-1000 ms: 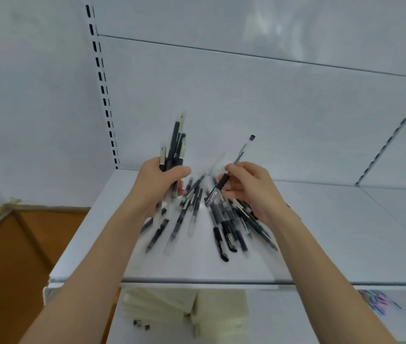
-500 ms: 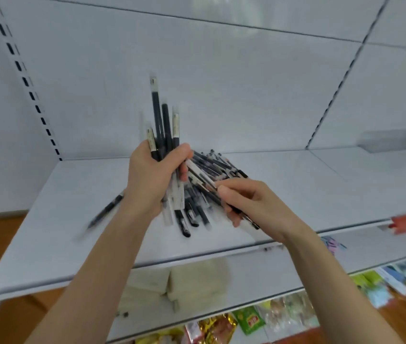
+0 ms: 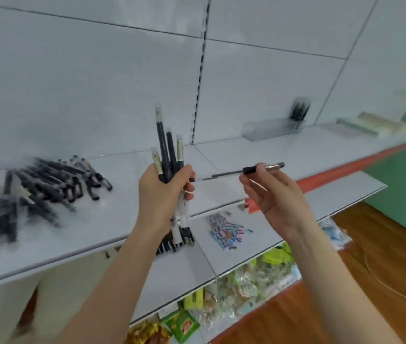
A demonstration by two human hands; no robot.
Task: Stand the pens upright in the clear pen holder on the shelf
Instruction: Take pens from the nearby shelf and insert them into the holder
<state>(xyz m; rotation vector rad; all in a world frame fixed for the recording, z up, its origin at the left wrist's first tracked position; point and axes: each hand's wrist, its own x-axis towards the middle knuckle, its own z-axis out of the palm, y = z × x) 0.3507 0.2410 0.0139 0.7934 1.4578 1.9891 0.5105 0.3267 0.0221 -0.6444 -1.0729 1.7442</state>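
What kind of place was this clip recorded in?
Most likely a small shop: white display shelving with a slotted upright, packaged snacks on a lower shelf, and a loose pile of pens on the shelf.

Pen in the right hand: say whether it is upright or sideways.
Sideways. The single pen lies roughly level, pinched by the right hand, pointing toward the upright bundle in the left hand.

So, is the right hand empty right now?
No, the right hand pinches a single pen, held roughly level, beside the left hand gripping a pen bundle.
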